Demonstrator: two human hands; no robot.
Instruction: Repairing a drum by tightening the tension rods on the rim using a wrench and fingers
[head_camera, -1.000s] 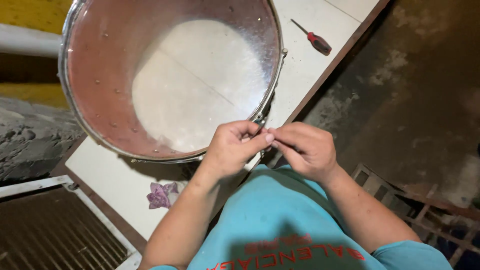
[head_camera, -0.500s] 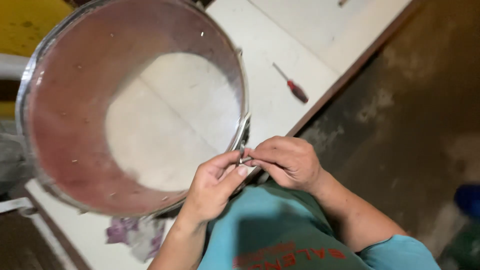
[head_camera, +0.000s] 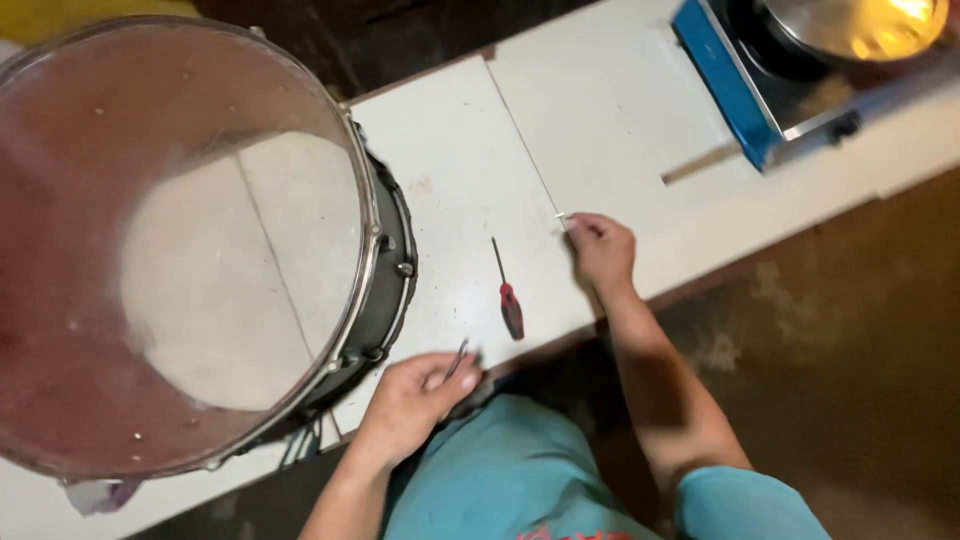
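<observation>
White boards make up the worktable (head_camera: 470, 170), with a dark, stained floor (head_camera: 850, 350) beyond its edge. A big drum (head_camera: 190, 250) with a clear head and metal rim stands on the table. Just beside the drum, near the table edge, the left hand (head_camera: 410, 400) is closed around a thin metal rod (head_camera: 457, 360) that sticks up from the fingers. A red-handled screwdriver (head_camera: 508, 295) lies flat on the table further from the drum. Beyond the screwdriver, well apart from the drum, the right hand (head_camera: 600, 250) pinches a small pale piece (head_camera: 562, 216) at its fingertips, resting on the table. Far from the drum sits a blue stove (head_camera: 740, 80) carrying a shiny pan (head_camera: 850, 25).
</observation>
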